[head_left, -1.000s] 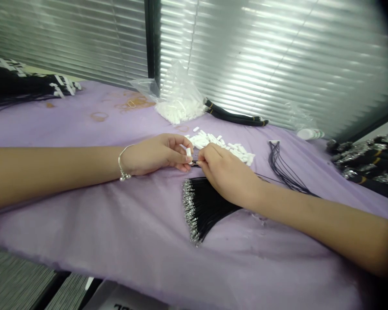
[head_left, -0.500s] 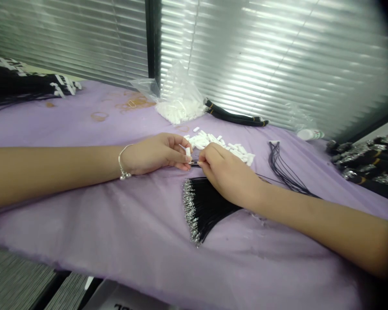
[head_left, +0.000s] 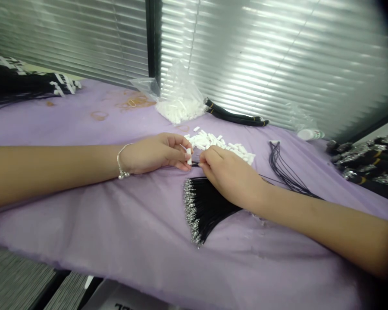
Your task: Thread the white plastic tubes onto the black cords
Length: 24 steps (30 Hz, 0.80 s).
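- The left hand (head_left: 155, 153) pinches a small white rectangular piece (head_left: 189, 156) upright, its fingers (head_left: 177, 148) narrowed on it between fingertips and thumb.
- The right hand (head_left: 229, 178) has its fingers (head_left: 210, 156) closed narrowly on the end of a thin black cord (head_left: 195, 163), just beside the white piece (whether the cord has entered the piece is too small to tell).
- A clear plastic bag (head_left: 177, 97), slumped against the window blinds (head_left: 261, 56), holds many similar white pieces.
- A second clear plastic bag (head_left: 297, 118) stands further right, with a white object (head_left: 310, 134) at its foot.
- A loose heap of white pieces (head_left: 218, 142) lies on the lilac-cloth-covered counter (head_left: 116, 219), directly behind the hands.
- A fan of black cords with silver metal tips (head_left: 207, 211) lies below the right hand.
- A looped bundle of thick black cord (head_left: 234, 116), thin black cords (head_left: 286, 172), silver-and-black bundles (head_left: 362, 163) and black-and-white bundles (head_left: 26, 82) lie around the counter.
- A silver chain bracelet (head_left: 121, 161) circles the left wrist.
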Motion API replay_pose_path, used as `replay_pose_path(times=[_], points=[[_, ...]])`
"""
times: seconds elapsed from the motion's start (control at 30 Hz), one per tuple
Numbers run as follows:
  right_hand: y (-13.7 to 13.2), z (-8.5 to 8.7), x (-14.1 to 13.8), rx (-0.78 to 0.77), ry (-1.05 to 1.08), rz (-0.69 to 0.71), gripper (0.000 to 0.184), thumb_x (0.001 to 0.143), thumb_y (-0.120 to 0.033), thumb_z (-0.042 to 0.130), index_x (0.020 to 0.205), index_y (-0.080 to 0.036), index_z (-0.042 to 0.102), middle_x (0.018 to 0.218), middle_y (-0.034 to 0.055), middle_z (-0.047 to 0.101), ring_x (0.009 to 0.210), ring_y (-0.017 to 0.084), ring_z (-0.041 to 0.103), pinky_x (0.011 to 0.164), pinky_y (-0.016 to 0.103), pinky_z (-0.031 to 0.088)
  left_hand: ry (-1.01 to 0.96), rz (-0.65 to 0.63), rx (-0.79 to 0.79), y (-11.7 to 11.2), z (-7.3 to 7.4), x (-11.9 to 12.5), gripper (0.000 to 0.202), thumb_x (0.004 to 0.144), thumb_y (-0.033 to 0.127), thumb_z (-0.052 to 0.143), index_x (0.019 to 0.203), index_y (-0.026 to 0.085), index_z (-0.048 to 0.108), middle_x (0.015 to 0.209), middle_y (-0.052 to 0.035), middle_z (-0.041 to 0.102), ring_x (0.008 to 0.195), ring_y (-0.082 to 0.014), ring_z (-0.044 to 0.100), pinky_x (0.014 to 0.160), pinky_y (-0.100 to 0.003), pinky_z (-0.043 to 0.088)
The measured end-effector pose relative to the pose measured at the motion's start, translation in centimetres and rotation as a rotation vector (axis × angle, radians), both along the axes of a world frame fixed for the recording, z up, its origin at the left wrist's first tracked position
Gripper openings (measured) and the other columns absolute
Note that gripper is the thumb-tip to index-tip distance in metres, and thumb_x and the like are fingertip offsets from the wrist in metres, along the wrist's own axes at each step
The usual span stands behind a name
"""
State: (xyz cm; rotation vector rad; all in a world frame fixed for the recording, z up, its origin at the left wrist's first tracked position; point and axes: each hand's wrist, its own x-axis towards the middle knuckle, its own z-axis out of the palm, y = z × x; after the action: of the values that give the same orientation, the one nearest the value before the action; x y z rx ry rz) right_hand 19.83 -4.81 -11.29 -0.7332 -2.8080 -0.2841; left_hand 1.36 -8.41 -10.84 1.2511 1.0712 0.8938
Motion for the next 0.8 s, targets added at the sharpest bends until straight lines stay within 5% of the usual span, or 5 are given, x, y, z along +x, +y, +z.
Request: replay_pose_path(times=[0.5, 0.8], points=[[0.79, -0.40, 0.26, -0.296, 0.150, 0.041, 0.012, 0.086, -0.021, 0.039, 0.080, -0.014, 0.046, 0.076, 0.0028, 0.051, 0.065, 0.011, 0.044, 0.059, 0.023, 0.033, 0.164, -0.046, 0.123, -0.23, -0.21, 0.16, 0.014, 0.078, 0.016, 0.055, 0.092, 0.013, 0.051, 0.073, 0.0009, 0.061, 0.071, -0.0083, 0.060, 0.076, -0.022, 0.047], [0.86, -0.41, -0.35, -0.280, 0.118, 0.038, 0.013, 0.086, -0.022, 0.039, 0.082, -0.013, 0.048, 0.081, 0.0044, 0.053, 0.070, 0.012, 0.046, 0.063, 0.025, 0.034, 0.146, -0.038, 0.086, -0.01, -0.33, 0.13, 0.014, 0.077, 0.014, 0.056, 0.090, 0.012, 0.053, 0.076, -0.0014, 0.062, 0.072, -0.0092, 0.061, 0.075, -0.023, 0.048]])
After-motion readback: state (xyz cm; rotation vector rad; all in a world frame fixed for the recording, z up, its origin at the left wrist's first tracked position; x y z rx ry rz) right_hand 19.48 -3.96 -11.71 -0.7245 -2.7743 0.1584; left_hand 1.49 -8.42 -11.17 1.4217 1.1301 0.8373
